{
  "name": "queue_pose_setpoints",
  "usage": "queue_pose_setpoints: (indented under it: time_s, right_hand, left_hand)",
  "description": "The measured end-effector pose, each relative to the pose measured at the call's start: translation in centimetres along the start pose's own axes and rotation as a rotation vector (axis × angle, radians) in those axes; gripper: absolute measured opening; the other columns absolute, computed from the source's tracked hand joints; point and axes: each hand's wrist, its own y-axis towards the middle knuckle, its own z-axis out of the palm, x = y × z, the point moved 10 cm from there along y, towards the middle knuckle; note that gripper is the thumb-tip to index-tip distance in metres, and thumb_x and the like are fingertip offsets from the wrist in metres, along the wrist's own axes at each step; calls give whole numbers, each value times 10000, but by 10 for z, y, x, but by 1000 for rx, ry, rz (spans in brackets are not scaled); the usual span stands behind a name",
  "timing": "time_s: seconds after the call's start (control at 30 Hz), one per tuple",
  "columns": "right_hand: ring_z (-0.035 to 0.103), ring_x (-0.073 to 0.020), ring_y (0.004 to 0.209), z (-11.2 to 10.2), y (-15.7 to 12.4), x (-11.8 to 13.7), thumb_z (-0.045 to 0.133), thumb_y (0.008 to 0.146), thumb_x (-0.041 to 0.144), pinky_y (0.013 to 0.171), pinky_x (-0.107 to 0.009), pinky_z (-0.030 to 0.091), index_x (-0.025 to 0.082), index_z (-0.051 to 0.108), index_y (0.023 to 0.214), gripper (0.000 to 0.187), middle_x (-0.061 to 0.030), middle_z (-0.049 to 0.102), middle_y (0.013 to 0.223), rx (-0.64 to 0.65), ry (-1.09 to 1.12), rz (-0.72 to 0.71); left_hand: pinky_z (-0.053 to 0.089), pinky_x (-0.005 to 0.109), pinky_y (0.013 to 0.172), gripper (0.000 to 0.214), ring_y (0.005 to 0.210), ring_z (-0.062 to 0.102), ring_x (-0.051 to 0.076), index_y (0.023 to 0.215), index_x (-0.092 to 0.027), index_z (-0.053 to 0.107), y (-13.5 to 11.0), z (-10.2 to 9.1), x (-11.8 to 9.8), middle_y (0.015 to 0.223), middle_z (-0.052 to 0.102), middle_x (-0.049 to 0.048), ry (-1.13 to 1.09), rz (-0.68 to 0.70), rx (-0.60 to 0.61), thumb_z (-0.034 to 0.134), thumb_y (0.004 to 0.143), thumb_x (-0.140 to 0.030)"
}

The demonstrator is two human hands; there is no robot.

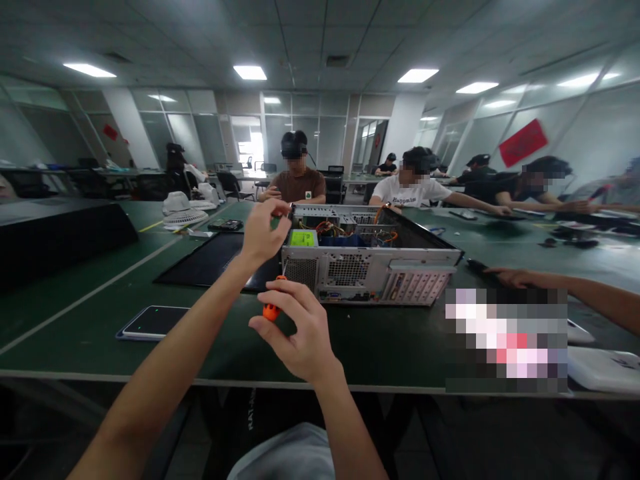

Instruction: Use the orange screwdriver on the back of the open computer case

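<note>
An opened desktop computer case (373,280) lies on its side on the green table, its rear panel with vents and slots facing me. Inside I see cables and a power supply with a bright green label (303,238). My left hand (266,233) is closed at the case's upper left corner, fingers curled over the edge. In front of the rear panel, my right hand (303,327) grips the orange handle of a screwdriver (271,311). Its shaft points up toward the panel's left end; whether the tip touches a screw is hard to make out.
A black side panel (200,261) lies left of the case, and a phone (155,321) sits nearer me. White fans (183,210) and a hard drive (226,225) stand farther back. Another person's hand (515,278) rests at right on a dark object. Several people sit across the table.
</note>
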Motion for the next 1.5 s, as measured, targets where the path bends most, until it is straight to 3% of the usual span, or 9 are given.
queue_pose_setpoints:
  time_s: [0.1,0.2,0.27,0.43,0.73,1.03,1.23,1.33,1.5]
  right_hand:
    - [637,-224,1246,-3,1,0,630,983,308,1083,-401,527,257,653,1242,266,-83,676,1300,-11,77,31]
    - [636,-214,1254,-3,-1,0,613,986,282,1062,-377,545,257,634,1246,262,-82,666,1327,-1,116,52]
    - [647,-208,1227,-3,-3,-1,640,973,274,980,-339,584,259,626,1244,273,-80,665,1328,-12,141,62]
    - [652,-201,1184,-2,-7,0,653,979,255,1017,-365,561,287,615,1334,358,-73,630,1322,-49,130,40]
    - [677,-211,1079,-9,-12,-3,754,908,301,941,-373,588,246,640,1130,255,-70,685,1178,-164,88,76]
    - [588,-221,1326,-7,-10,2,555,1011,227,1141,-404,496,255,617,1315,312,-78,616,1407,-88,124,64]
    - [668,-189,1070,-15,-17,-3,692,953,260,898,-333,605,287,614,1343,399,-61,632,1213,-194,82,60]
    - [667,-178,1049,-13,-18,-5,678,969,281,933,-350,597,308,658,1315,348,-62,573,1233,-185,48,69]
    - [580,-247,1326,-7,-16,-2,567,1008,247,1116,-441,516,265,621,1318,314,-97,548,1452,-109,68,70]
  left_hand:
    - [520,419,987,258,1083,660,272,1019,-182,732,26,64,3,1106,752,103,103,28,357,607,899,-373]
    - [519,396,959,463,1077,694,295,1049,-158,746,18,122,9,1156,758,151,178,41,724,556,940,-566]
    - [529,373,903,583,1048,717,301,1117,-157,741,7,140,15,1172,761,164,216,-18,862,518,935,-664]
    - [518,360,945,695,1153,696,317,1305,-189,675,-1,137,18,1330,703,159,254,-167,934,607,862,-721]
    - [391,463,1162,666,1436,485,341,1557,-272,438,-10,142,14,1615,456,84,450,-219,1103,402,977,-598]
    - [411,464,1148,681,1406,520,334,1530,-280,479,-9,133,9,1567,519,93,442,-222,1075,393,976,-668]
    - [437,408,1124,666,1391,541,316,1491,-286,525,-7,134,9,1545,547,80,435,-211,1039,403,975,-689]
    - [437,445,1128,675,1395,538,333,1547,-304,447,-6,132,12,1554,535,88,428,-233,1007,406,983,-672]
    - [473,430,1096,640,1323,615,303,1642,-329,230,-3,127,16,1485,607,84,402,-244,926,391,1028,-415]
